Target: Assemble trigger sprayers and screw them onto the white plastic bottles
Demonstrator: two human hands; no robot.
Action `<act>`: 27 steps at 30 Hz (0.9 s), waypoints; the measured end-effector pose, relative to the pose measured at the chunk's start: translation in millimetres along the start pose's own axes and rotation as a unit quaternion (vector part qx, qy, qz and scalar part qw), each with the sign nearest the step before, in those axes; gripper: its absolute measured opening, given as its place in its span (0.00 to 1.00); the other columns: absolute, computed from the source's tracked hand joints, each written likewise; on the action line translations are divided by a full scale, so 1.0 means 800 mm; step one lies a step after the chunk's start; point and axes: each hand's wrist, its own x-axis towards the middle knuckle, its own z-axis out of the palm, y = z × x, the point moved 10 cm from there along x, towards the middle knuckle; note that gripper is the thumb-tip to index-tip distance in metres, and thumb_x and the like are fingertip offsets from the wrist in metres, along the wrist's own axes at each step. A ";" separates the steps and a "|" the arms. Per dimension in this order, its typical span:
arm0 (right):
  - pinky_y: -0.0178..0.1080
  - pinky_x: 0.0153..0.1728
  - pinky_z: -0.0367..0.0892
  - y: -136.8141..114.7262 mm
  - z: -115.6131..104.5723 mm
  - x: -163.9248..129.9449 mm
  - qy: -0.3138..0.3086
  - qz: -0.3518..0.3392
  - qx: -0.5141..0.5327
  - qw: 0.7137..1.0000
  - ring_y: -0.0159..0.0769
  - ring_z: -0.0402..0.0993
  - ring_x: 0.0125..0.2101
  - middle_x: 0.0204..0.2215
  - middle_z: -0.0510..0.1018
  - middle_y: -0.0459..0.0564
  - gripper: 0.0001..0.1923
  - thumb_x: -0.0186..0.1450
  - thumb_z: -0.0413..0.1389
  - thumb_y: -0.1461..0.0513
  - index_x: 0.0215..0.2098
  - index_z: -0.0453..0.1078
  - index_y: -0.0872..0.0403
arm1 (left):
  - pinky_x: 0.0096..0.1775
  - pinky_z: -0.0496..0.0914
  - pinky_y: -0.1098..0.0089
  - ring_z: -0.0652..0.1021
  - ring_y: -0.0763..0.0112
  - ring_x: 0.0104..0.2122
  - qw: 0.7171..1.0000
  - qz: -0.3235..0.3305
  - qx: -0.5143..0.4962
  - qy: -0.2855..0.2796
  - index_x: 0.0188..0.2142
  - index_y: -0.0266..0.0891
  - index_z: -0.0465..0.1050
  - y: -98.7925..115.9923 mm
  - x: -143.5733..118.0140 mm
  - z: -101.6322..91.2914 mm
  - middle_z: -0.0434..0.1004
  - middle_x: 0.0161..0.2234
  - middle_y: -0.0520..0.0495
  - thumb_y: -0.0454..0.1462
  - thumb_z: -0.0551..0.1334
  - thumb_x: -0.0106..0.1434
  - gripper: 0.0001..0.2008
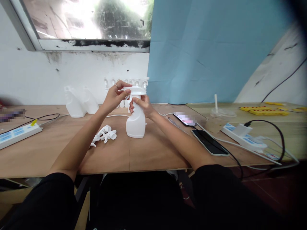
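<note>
Currently, the left hand (pixel 116 95) pinches the spray head (pixel 137 90), thumb below fingers. The right hand (pixel 145 106) clasps the bottle (pixel 136 125), fingers curled.

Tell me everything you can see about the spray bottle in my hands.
The white spray bottle looks like smooth plastic, with a rounded lower body, a narrower curved neck and a white spray head on top. It is roughly upright over the tabletop; whether its base touches is unclear. Your right hand grips the neck, while the fingers of your left hand pinch one end of the head. No label shows.
</note>
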 end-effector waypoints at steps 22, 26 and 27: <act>0.34 0.21 0.66 0.025 0.002 0.005 -0.088 0.103 -0.014 0.991 0.32 0.68 0.20 0.19 0.72 0.45 0.07 0.54 0.52 0.64 0.33 0.63 0.56 | 0.28 0.69 0.72 0.76 0.72 0.27 0.977 -0.207 0.000 -0.050 0.39 0.36 0.72 -0.093 -0.012 -0.036 0.77 0.31 0.46 0.46 0.66 0.57 0.16; 0.34 0.22 0.67 0.025 0.001 0.007 -0.096 0.092 0.000 0.991 0.30 0.70 0.21 0.29 0.75 0.48 0.15 0.54 0.53 0.65 0.41 0.64 0.58 | 0.35 0.71 0.70 0.79 0.66 0.38 0.891 -0.246 0.065 -0.375 0.46 0.42 0.74 -0.107 -0.061 0.030 0.79 0.43 0.45 0.43 0.69 0.52 0.21; 0.34 0.24 0.68 0.024 0.000 0.007 -0.096 0.084 0.003 0.992 0.29 0.71 0.22 0.33 0.76 0.50 0.17 0.54 0.53 0.65 0.43 0.64 0.58 | 0.37 0.71 0.70 0.79 0.65 0.39 0.865 -0.238 0.065 -0.437 0.48 0.44 0.73 -0.104 -0.075 0.045 0.78 0.46 0.46 0.43 0.70 0.51 0.24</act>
